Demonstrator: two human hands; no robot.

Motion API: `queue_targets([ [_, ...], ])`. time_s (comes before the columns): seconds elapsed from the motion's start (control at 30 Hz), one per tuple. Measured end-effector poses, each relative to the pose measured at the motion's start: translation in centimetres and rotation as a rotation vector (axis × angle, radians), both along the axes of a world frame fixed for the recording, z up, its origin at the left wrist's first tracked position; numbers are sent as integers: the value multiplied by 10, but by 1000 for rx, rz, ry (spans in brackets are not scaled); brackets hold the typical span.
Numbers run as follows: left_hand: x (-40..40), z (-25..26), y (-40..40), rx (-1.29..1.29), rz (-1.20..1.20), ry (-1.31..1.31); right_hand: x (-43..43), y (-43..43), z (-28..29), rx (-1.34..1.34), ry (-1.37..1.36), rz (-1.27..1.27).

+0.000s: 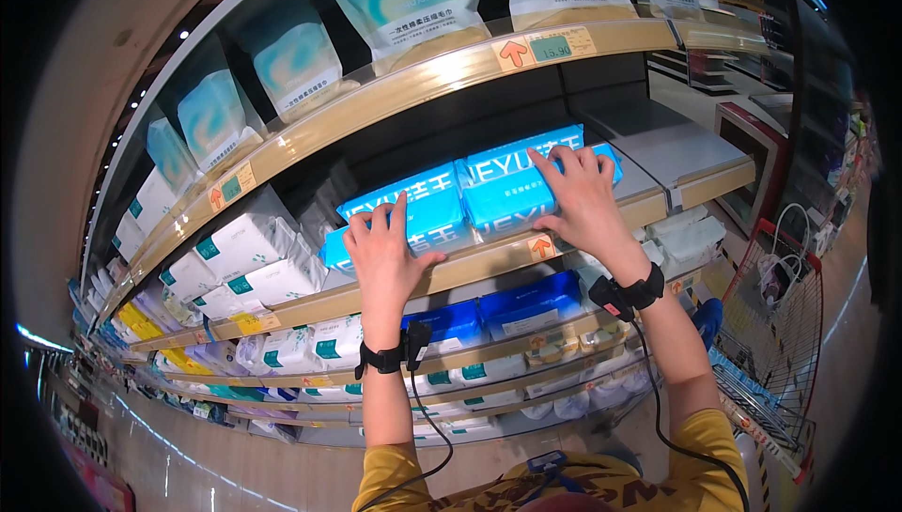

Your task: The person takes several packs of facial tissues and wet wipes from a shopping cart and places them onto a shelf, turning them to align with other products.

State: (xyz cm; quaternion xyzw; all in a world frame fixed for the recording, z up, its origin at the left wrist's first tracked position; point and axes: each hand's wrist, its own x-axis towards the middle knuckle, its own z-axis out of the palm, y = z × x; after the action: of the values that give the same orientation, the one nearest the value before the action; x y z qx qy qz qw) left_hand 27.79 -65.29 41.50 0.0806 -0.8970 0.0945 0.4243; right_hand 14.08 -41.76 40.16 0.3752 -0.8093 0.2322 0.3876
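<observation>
Blue plastic-wrapped soft packs with white lettering lie in two rows on the middle shelf before me. My left hand (384, 248) is on the front left pack (437, 212), its fingers over the upper side and its thumb stretched along the lower front edge. Over the front right pack (504, 198) my right hand (581, 195) has its fingers spread, with the thumb bent at the near edge. Behind these lie a rear left pack (398, 188) and a rear right pack (483, 167), partly hidden. Both wrists wear black straps with cables.
White tissue packs (239, 244) stand left on the same shelf. Dark blue packs (532, 304) lie below. Overhead, a gold shelf edge (437, 71) with price tags carries teal-and-white bags (412, 1). A shopping cart (771, 322) stands at the right.
</observation>
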Motion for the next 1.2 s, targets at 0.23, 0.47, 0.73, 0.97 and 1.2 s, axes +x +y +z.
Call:
queue_targets([
  [0.23,3,-37,10,-107,-187,280,22,40,-28,-116,274,30],
  [0.47,-34,-56,117,15,-580,572,23,177,-59,-372,260,-80],
  [0.73,-132,-83,361,309,-1137,306,25,403,-120,-632,-50,-504],
  [0.97,-240,-194,584,528,-1385,-598,27,600,-225,-583,-616,-767],
  [1.2,-303,-399,658,387,-1367,-1338,3,698,-379,-111,-1163,-613],
])
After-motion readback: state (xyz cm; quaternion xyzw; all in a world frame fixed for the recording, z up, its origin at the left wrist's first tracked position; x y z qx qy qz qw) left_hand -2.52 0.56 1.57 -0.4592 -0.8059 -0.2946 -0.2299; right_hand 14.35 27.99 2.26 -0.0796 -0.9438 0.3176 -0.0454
